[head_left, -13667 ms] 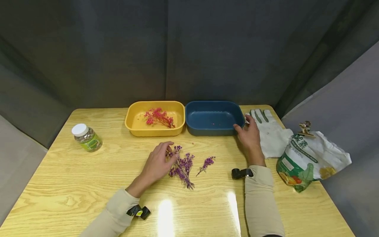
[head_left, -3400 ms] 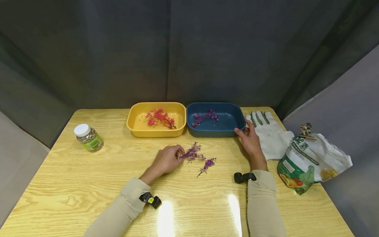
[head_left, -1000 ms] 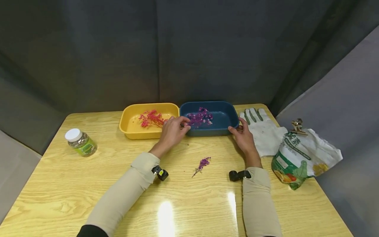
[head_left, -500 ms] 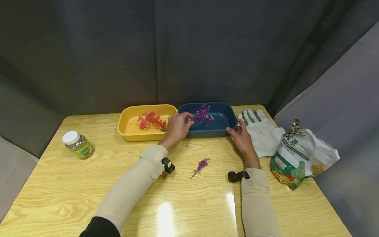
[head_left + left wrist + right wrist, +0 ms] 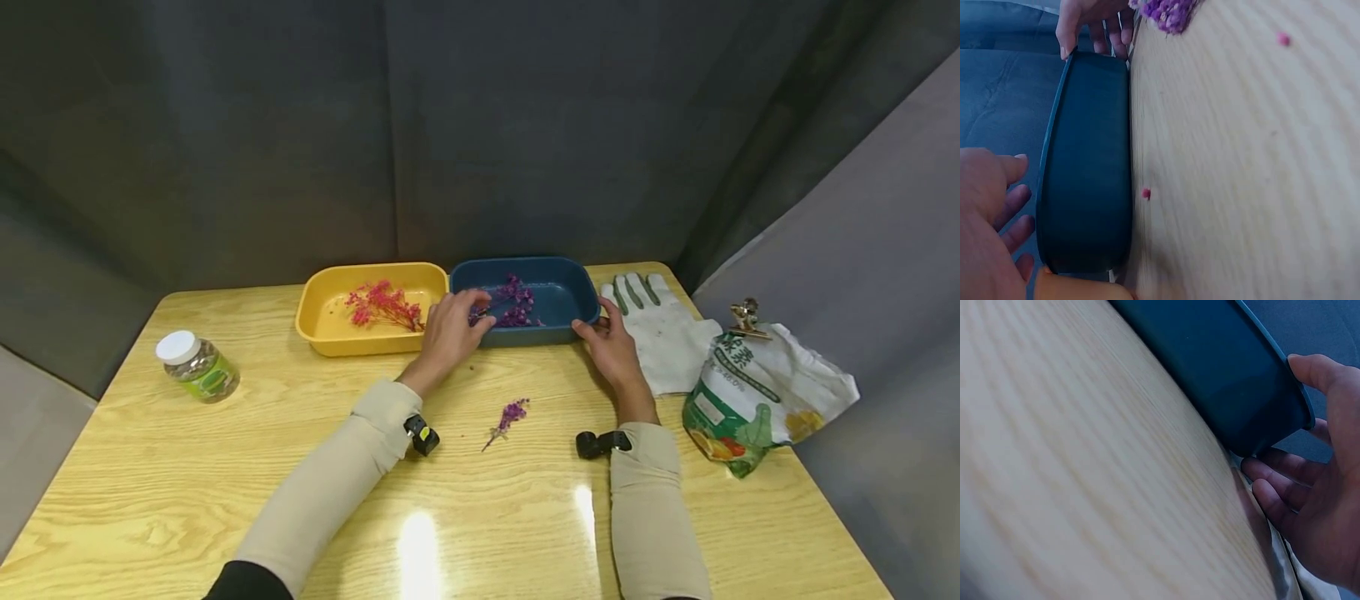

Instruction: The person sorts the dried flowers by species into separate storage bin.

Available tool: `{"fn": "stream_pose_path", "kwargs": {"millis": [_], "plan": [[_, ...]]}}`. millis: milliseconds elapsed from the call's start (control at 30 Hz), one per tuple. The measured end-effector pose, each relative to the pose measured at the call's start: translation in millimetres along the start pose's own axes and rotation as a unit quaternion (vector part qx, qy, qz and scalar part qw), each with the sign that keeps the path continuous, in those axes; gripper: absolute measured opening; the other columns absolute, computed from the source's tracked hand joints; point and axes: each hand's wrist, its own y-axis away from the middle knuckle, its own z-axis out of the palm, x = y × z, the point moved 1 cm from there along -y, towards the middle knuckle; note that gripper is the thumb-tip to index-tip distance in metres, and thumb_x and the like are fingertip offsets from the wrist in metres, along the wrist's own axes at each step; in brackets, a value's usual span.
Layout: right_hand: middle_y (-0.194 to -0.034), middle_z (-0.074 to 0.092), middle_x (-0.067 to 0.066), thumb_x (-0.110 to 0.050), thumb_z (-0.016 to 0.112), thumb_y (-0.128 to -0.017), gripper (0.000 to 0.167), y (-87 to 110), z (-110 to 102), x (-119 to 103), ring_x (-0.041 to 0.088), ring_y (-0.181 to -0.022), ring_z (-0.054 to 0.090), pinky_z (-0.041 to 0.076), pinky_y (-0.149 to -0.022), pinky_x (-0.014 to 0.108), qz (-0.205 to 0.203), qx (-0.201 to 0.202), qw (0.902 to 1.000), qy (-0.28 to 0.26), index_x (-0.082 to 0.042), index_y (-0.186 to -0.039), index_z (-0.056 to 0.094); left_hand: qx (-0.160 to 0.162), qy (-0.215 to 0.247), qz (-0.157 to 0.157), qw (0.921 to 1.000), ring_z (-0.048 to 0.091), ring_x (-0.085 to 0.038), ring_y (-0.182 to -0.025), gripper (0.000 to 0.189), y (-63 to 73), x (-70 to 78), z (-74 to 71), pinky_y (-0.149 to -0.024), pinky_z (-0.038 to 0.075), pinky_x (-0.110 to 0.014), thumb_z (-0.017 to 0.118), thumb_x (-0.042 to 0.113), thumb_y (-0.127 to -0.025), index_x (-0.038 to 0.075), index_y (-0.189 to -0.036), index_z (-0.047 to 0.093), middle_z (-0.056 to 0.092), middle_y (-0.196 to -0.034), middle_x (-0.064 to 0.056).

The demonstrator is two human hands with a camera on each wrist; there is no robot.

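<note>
My left hand is over the left end of the blue tub, fingers parted and slightly bent, with nothing between them in the left wrist view. Purple dried flowers lie inside the tub beside those fingers. At the tub's right front corner, my right hand grips it: the thumb lies on the rim and the fingers are against the outer end wall, as the right wrist view shows. A lone purple sprig lies on the table between the forearms.
The yellow tub, holding pink dried flowers, stands against the blue one. A white-lidded jar is at left. To the right are a white work glove and a clipped bag. Tiny crumbs dot the wooden table.
Purple flowers on the table have gone bunch by bunch into the blue tub. Half a second ago my left hand pinched the latest; now it has let go. My right hand stays at the tub.
</note>
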Motion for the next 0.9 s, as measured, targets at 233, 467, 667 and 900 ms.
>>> {"fn": "stream_pose_path", "kwargs": {"millis": [233,467,667,900], "plan": [[-0.149,0.043,0.014,-0.059,0.053,-0.091,0.079,-0.4,-0.5,1.3,0.034,-0.134,0.046,0.034,-0.108,0.055,0.000,-0.004,1.0000,0.002,-0.036,-0.154,0.012,0.004,0.036,0.016,0.9992,0.059,-0.019,-0.105,0.035,17.4,2.7,-4.2,-0.088,0.044,-0.040,0.072,0.032,-0.087,0.019,-0.119,0.065,0.068,-0.113,0.003],[-0.149,0.042,0.014,-0.058,0.054,-0.091,0.080,-0.5,-0.9,1.1,0.034,-0.135,0.045,0.033,-0.110,0.056,0.004,-0.006,1.0000,-0.003,-0.035,-0.155,0.012,-0.003,0.063,0.031,0.9975,0.061,-0.021,-0.096,0.034,37.3,3.6,-8.4,-0.086,0.047,-0.039,0.071,0.032,-0.088,0.017,-0.118,0.064,0.067,-0.109,0.001],[-0.149,0.043,0.014,-0.055,0.055,-0.092,0.078,-0.9,-0.6,-0.7,0.034,-0.135,0.046,0.033,-0.109,0.055,0.004,-0.006,1.0000,-0.005,-0.035,-0.155,0.012,-0.021,0.059,0.028,0.9977,0.061,-0.021,-0.102,0.038,53.2,3.8,-8.3,-0.092,0.046,-0.041,0.071,0.034,-0.088,0.015,-0.119,0.064,0.067,-0.110,0.001],[-0.149,0.042,0.014,-0.052,0.055,-0.093,0.077,-0.2,-0.2,-1.0,0.034,-0.135,0.045,0.034,-0.109,0.055,0.003,-0.005,1.0000,-0.006,-0.035,-0.155,0.012,-0.042,0.068,0.027,0.9964,0.061,-0.023,-0.099,0.037,68.9,9.3,-10.0,-0.087,0.047,-0.040,0.071,0.033,-0.087,0.017,-0.119,0.063,0.066,-0.110,0.001]]}}
